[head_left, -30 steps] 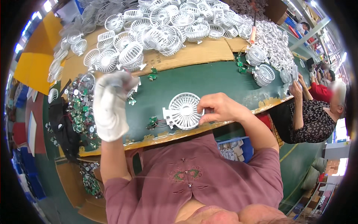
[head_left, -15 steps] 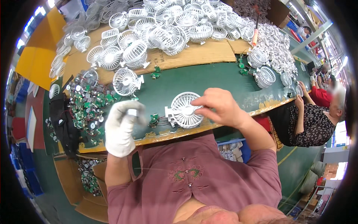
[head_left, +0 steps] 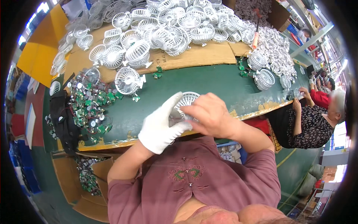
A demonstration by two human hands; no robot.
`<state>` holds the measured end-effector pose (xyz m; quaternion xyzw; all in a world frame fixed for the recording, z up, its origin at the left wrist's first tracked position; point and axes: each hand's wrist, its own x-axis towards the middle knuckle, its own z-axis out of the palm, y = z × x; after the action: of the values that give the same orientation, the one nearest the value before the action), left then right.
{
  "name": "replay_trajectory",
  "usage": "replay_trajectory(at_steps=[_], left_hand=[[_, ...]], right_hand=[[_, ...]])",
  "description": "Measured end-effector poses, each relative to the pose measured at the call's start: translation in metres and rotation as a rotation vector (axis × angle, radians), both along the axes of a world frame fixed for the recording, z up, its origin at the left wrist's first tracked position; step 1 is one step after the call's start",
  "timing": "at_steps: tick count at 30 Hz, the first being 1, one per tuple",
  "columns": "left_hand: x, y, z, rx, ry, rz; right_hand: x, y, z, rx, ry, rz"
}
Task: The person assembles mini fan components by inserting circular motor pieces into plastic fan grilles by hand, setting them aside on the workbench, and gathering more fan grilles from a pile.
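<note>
In front of me at the table's near edge is a white round fan cage [head_left: 189, 98], mostly hidden behind my two hands. My left hand [head_left: 158, 127], in a white glove, is closed round its left side, with the thumb below and the fingers above. The bare right hand [head_left: 212, 116] is over the cage's right and middle part. Its fingers are bent and pressed together, and what lies between them is hidden. The circuit board that lay left of the cage is out of sight behind the glove.
A heap of white fan cages [head_left: 169, 39] lies on cardboard [head_left: 194, 55] at the back. Left is a pile of wired green circuit boards [head_left: 89, 99], with a single fan cage [head_left: 126, 80] beside it. Small grey-white parts [head_left: 274, 52] lie back right. A co-worker [head_left: 311, 123] sits at the right.
My left hand has moved right, from beside the cage onto it, and closed round its left side. My right hand stays over the cage, its fingers now more curled.
</note>
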<state>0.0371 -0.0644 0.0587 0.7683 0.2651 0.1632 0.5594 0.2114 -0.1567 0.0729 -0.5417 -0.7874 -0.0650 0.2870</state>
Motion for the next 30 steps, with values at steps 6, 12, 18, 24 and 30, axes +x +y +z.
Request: replay_trajectory(at_steps=[6, 12, 18, 24, 30], left_hand=[[0.002, 0.017, -0.017, 0.770, 0.092, -0.090], [0.000, 0.023, -0.033, 0.798, 0.099, -0.193], [0.001, 0.024, -0.038, 0.835, 0.046, -0.171], [0.004, 0.023, -0.037, 0.871, -0.026, -0.171], [-0.005, 0.019, -0.043, 0.912, 0.020, -0.113]], right_hand=[[0.015, 0.006, -0.013, -0.142, -0.168, -0.082], [0.020, 0.009, -0.021, -0.278, -0.267, -0.045], [0.021, 0.014, -0.018, -0.363, -0.266, 0.007], [0.024, 0.012, -0.026, -0.241, -0.289, 0.043], [0.018, 0.018, -0.029, -0.268, -0.305, 0.022]])
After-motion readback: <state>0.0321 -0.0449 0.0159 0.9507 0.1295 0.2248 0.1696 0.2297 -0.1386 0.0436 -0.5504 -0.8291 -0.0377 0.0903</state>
